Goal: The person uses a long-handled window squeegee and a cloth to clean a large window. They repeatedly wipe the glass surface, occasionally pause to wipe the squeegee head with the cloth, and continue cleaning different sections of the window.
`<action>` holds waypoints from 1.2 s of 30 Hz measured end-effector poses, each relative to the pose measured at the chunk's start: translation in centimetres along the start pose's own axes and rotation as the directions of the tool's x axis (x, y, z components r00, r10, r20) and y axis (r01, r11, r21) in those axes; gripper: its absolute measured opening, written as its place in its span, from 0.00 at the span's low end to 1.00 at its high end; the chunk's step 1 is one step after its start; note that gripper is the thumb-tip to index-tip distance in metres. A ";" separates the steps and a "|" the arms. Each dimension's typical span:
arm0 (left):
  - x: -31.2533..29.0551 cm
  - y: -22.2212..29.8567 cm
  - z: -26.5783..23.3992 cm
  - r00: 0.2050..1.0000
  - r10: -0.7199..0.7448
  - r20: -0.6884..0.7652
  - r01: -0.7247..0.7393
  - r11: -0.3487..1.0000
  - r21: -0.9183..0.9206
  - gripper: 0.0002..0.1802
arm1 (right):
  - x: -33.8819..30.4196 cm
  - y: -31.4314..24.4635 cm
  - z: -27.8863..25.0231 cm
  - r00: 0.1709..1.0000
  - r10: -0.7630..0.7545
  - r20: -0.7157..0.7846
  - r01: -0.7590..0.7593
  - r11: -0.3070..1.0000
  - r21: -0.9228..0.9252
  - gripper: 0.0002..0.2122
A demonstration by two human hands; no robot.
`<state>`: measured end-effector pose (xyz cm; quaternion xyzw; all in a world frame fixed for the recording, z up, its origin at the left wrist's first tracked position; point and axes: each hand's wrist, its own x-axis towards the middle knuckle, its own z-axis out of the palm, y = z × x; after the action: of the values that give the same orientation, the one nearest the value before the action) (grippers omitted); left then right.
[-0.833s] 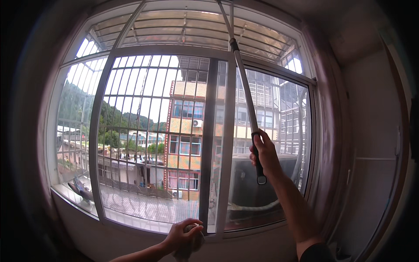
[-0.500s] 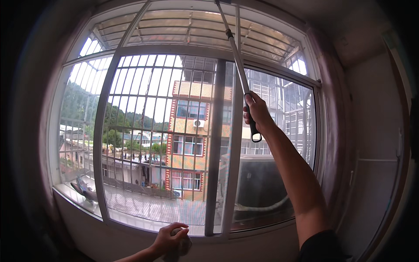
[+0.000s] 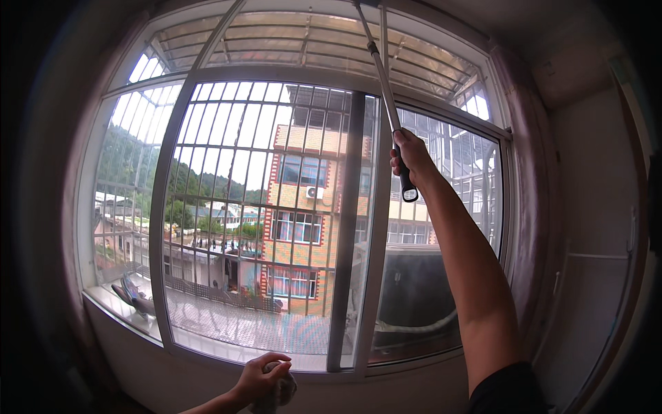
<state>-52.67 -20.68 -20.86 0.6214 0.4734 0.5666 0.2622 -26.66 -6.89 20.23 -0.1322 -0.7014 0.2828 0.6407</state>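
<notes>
A long silver pole (image 3: pixel 386 86) with a black handle slants up across the window frame, and my right hand (image 3: pixel 415 157) is wrapped round that handle. At the pole's top a dark head (image 3: pixel 367 3) touches or nearly touches the upper frame; most of it lies beyond the picture's edge, so its kind is unclear. Low in front of the sill, my left hand (image 3: pixel 261 376) is closed on a crumpled greyish cloth (image 3: pixel 281 392), which hangs below the fingers.
The window (image 3: pixel 269 74) has a white frame and sliding panes, with metal bars outside. A pair of shoes (image 3: pixel 131 297) rests on the ledge at the left. Curtains (image 3: pixel 527 159) hang at the sides. Behind the right pane stands a large dark box (image 3: pixel 417 290).
My right hand has risen with the pole, and the handle's end sits higher. The pole's top has shifted slightly right. My left hand stays in nearly the same place with the cloth.
</notes>
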 end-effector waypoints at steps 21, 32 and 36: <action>-0.2 -0.1 0.0 0.998 -0.033 0.056 0.032 0.999 0.014 0.17 | 1.0 0.3 0.8 0.989 0.140 -0.045 -0.137 0.988 0.072 0.08; 2.3 2.5 3.4 0.985 0.067 0.158 -0.064 0.998 -0.025 0.17 | -9.9 9.2 0.7 0.979 0.202 -0.014 -0.199 0.972 0.125 0.12; 3.5 4.2 4.6 0.977 0.134 0.166 -0.137 0.991 0.005 0.17 | -15.8 12.4 0.4 0.969 0.245 -0.035 -0.235 0.955 0.180 0.17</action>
<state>-47.41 -18.32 -16.62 0.6992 0.4112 0.5257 0.2562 -26.98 -5.67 0.13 -0.1675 -0.6343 0.4149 0.6305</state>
